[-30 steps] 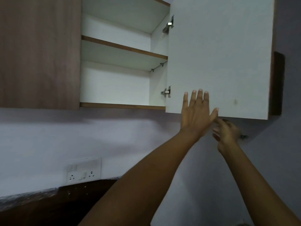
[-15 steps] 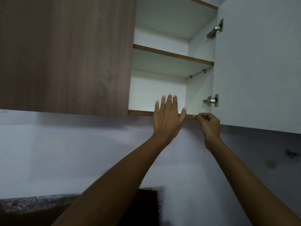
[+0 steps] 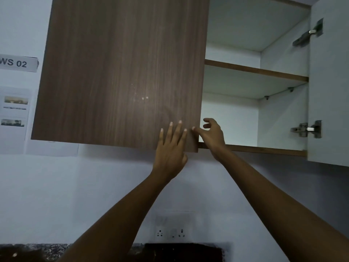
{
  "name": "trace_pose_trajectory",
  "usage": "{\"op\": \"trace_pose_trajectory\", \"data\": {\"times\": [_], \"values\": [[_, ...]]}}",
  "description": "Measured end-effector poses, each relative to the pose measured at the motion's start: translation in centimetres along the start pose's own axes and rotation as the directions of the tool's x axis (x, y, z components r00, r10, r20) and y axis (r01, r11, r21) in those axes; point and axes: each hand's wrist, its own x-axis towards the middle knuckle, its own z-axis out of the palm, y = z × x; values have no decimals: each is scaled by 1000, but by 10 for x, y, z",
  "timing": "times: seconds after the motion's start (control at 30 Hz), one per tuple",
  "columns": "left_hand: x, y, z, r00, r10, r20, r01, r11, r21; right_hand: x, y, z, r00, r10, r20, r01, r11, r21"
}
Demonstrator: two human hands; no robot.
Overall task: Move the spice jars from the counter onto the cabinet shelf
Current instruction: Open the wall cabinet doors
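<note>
The left hand (image 3: 170,154) lies flat against the lower right corner of the closed brown cabinet door (image 3: 120,72), fingers straight and slightly spread, holding nothing. The right hand (image 3: 213,137) is just beside it, to its right, at the door's free edge. Its fingers are loose and half bent, and one fingertip (image 3: 194,128) touches that edge. It has hold of nothing that shows.

Above and to the right of the right hand the cabinet stands open, and its shelf (image 3: 255,71) runs across with a brown front strip. The cabinet floor (image 3: 264,148) is level with the right wrist. Further right, the white door (image 3: 328,91) is swung wide, with two metal hinges, one (image 3: 306,129) at about the height of the right hand.

Below both hands, between the forearms, a wall socket (image 3: 171,232) sits on the pale wall. Under it a strip of dark speckled worktop (image 3: 37,250) runs along the bottom edge. The spice jars are out of view.

Far to the left of the left hand, a sign reading "WS 02" (image 3: 18,63) is on the wall, with printed sheets (image 3: 15,110) below it.
</note>
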Motion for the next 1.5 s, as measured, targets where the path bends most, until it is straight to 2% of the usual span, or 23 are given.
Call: {"op": "trace_pose_trajectory", "data": {"times": [0.1, 0.2, 0.27, 0.37, 0.7, 1.2, 1.5], "values": [[-2, -4, 13, 999, 8, -38, -7, 999, 37, 13, -5, 14, 997, 70, 17, -71, 996, 45], [-3, -5, 21, 998, 7, -65, -4, 999, 47, 18, -9, 19, 978, 194, 71, -205, 953, 224], [-1, -6, 25, 998, 0, -70, 3, 999, 44, 17, -10, 21, 970, 210, 122, -239, 913, 330], [-3, -8, 27, 998, 15, -67, -13, 999, 35, 16, -7, 21, 971, 209, 116, -238, 893, 382], [-13, -4, 13, 997, 26, -77, -20, 996, 84, 4, -13, 6, 980, 159, 117, -192, 908, 373], [-36, 20, -61, 992, -40, -119, 46, 998, 48, -42, -55, -29, 987, 73, 145, -119, 933, 340], [-56, 49, -114, 963, -263, -63, 254, 960, -118, -73, -88, -41, 989, 43, 141, -90, 936, 341]]}}
